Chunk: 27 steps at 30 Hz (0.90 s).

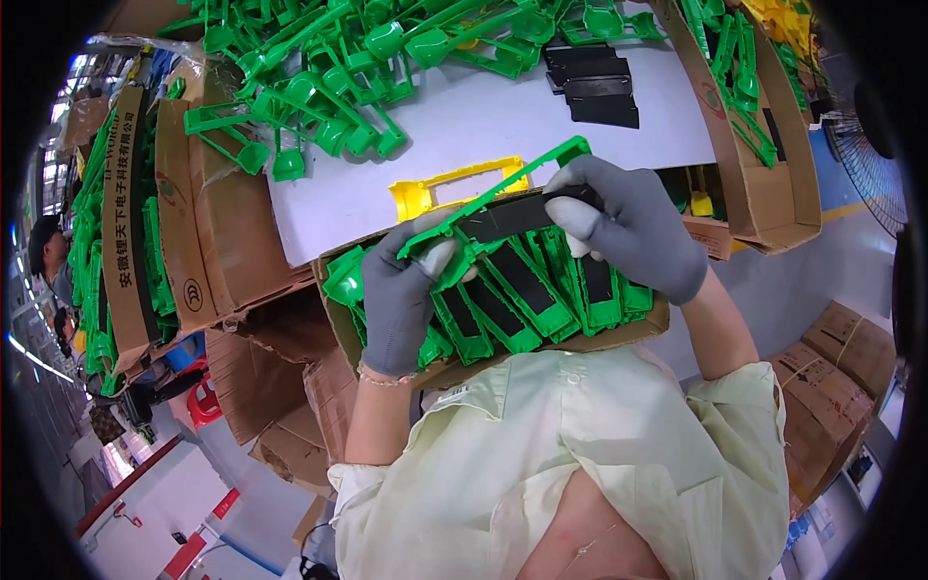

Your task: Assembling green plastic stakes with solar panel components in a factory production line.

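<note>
My left hand [394, 295], in a grey glove with pale fingertips, is closed around the near end of a long green plastic frame [553, 159]. The frame slants up and away to the right. A black flat strip [505, 218] lies along it, and my right hand [640, 230], gloved alike, pinches the strip's right end between thumb and fingers. Below both hands, an open cardboard box [619, 337] holds several green frames with black strips [523, 278] set in them. Just beyond the held frame, a yellow plastic frame [413, 200] rests on the white table.
Loose green frames [333, 106] are heaped at the back of the white table [464, 121]. Black strips [597, 85] lie in a stack at the back right. Cardboard boxes of green parts stand left [174, 222] and right [764, 193]. A fan [863, 121] is at far right.
</note>
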Tool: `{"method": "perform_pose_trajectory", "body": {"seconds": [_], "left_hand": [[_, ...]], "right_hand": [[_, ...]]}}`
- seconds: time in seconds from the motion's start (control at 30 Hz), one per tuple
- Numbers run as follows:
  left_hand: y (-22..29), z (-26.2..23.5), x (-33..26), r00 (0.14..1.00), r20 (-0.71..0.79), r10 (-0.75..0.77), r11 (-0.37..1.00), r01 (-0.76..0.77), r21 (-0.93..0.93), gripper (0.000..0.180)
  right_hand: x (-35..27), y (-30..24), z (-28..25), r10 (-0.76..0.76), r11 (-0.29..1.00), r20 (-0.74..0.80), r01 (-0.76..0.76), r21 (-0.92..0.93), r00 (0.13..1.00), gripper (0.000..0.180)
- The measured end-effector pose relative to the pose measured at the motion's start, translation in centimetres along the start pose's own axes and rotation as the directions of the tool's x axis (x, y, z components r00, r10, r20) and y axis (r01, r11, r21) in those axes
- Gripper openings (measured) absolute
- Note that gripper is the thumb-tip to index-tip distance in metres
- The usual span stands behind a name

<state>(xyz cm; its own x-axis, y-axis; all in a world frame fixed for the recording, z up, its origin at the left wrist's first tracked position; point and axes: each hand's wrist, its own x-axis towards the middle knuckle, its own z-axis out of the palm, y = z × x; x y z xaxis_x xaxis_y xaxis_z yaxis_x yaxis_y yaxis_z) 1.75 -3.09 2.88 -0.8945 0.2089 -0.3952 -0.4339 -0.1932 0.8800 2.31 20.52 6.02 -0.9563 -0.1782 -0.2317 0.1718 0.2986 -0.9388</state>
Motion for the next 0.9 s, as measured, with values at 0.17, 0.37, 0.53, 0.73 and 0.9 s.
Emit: {"method": "perform_pose_trajectory", "body": {"seconds": [0.17, 0.37, 0.53, 0.73, 0.9], "left_hand": [[-0.2, 0.9, 0.0, 0.999, 0.047, -0.012, 1.000, 0.013, -0.021, 0.027], [-0.2, 2.0, -0.4, 0.998, 0.058, 0.013, 0.994, -0.019, 0.110, 0.026], [-0.5, 2.0, -0.2, 0.999, -0.001, 0.041, 0.999, -0.041, 0.034, 0.027], [0.2, 2.0, 0.1, 0.991, 0.102, -0.089, 0.995, 0.093, -0.038, 0.029], [0.9, 2.0, -0.8, 0.992, 0.066, -0.104, 0.994, 0.105, -0.001, 0.030]], "right_hand": [[-0.2, 1.3, 0.0, -0.072, 0.983, -0.067, 0.060, -0.176, 0.995, 0.020], [-0.8, 1.5, 0.3, -0.173, 0.940, -0.100, 0.133, -0.315, 0.980, 0.017], [-1.3, 2.0, 0.7, -0.146, 0.978, -0.111, 0.126, -0.164, 0.983, 0.018], [-1.5, 1.7, 0.3, -0.096, 0.989, -0.149, 0.078, -0.122, 0.984, 0.018], [-1.3, 0.9, 1.1, -0.180, 0.967, -0.177, 0.141, -0.210, 0.968, 0.017]]}}
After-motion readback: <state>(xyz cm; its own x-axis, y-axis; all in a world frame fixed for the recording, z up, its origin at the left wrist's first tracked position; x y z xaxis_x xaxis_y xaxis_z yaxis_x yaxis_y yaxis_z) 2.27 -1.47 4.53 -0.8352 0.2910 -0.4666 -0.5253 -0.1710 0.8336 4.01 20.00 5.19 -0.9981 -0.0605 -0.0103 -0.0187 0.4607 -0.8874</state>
